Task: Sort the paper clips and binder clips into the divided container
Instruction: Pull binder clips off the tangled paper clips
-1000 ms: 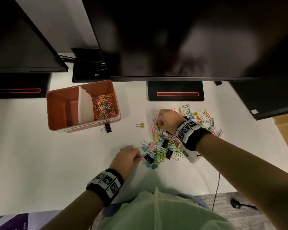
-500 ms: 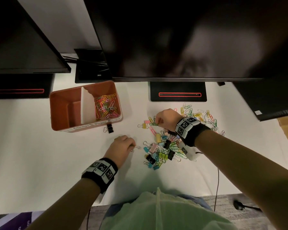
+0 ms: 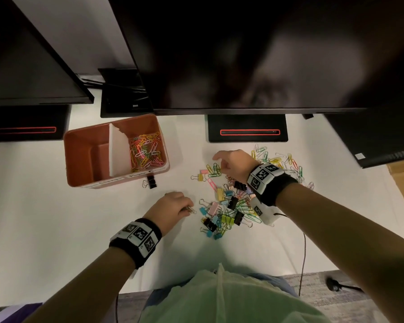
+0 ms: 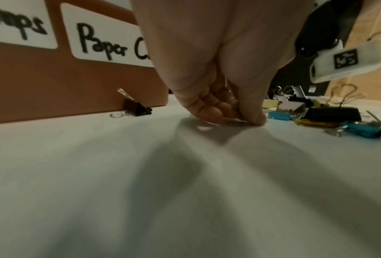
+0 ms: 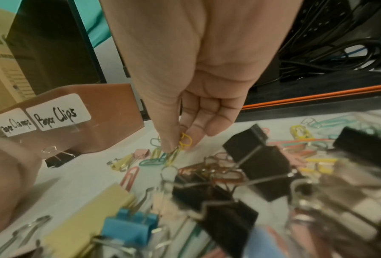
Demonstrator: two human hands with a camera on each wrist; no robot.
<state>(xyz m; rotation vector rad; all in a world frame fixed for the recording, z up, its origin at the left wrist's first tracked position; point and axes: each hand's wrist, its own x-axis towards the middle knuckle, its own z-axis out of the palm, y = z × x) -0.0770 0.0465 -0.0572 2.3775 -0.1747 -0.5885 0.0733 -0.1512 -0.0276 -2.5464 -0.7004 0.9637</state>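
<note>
1. Because paper clips are thin, light, springy wire, my right hand (image 5: 180, 111) pinches a few yellow and green ones (image 5: 174, 153) by thumb and fingertips, just off the table (image 3: 44, 217).
2. My left hand (image 3: 173, 207) pinches a gold clip (image 3: 191, 209) flat on the table; I'd expect it to slide.
3. Binder clips (image 3: 222, 210) look stiffer, chunkier; I'd grip their bodies.
4. Both sorts belong in the container (image 3: 89, 180), whose right compartment already holds paper clips.
</note>
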